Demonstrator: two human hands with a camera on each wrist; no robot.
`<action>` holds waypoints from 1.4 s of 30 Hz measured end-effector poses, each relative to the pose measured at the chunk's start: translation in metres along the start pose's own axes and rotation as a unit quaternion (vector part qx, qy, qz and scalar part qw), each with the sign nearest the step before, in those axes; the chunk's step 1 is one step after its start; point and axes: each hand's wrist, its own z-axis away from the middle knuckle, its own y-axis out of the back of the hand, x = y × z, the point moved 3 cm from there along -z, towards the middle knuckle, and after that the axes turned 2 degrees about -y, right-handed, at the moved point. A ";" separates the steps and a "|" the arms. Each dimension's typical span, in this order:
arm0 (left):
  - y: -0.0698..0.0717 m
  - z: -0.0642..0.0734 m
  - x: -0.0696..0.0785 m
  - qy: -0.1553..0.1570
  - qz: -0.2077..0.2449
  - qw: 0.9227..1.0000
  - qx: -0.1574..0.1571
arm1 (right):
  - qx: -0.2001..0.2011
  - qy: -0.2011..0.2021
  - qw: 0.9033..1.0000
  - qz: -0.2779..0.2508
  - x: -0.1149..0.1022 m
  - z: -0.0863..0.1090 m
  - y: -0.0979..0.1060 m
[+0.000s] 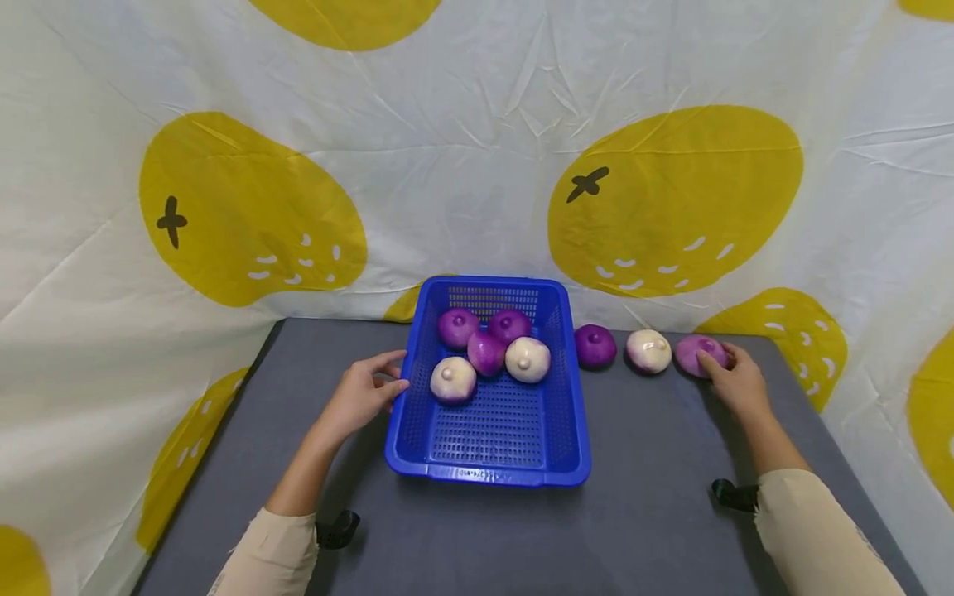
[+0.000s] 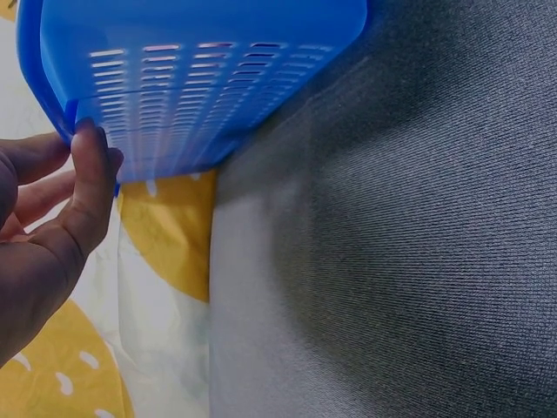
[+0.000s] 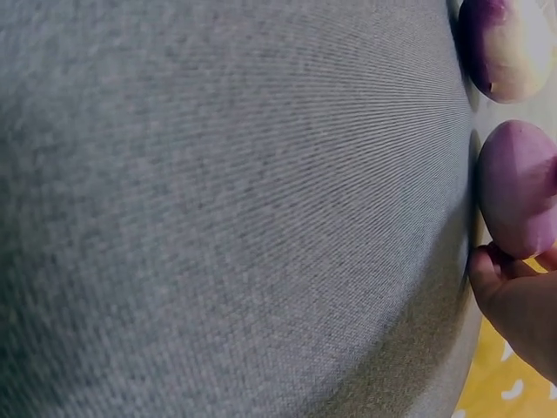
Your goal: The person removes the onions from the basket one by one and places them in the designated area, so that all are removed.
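Observation:
My left hand (image 1: 365, 391) pinches the left rim of a blue perforated plastic basket (image 1: 488, 473) between thumb and fingers; the left wrist view shows the basket's slotted side wall (image 2: 174, 96) beside it. Several onions lie in the basket's far half, among them a purple onion (image 1: 458, 329) and a white-and-purple onion (image 1: 453, 381). To the right, three more form a row on the table: a dark purple onion (image 1: 595, 347), a white-and-purple onion (image 1: 648, 352) and a pinkish-purple onion (image 1: 693, 352). My right hand (image 1: 739, 387) grips this last one by its right side, thumb in front.
The dark grey tabletop (image 1: 633, 513) extends toward me from the basket and the row. A white cloth (image 1: 455, 190) with large yellow fruit prints hangs behind the table's far edge and along both sides.

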 end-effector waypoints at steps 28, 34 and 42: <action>0.000 -0.002 -0.001 0.005 -0.004 1.000 0.003 | -0.021 0.009 1.000 0.006 0.002 0.001 0.004; 0.000 -0.002 0.001 0.004 -0.003 1.000 0.002 | -0.021 0.007 1.000 0.009 0.003 0.000 0.005; -0.001 0.001 0.003 0.008 0.001 1.000 -0.001 | -0.031 0.000 0.999 0.023 0.007 -0.002 0.006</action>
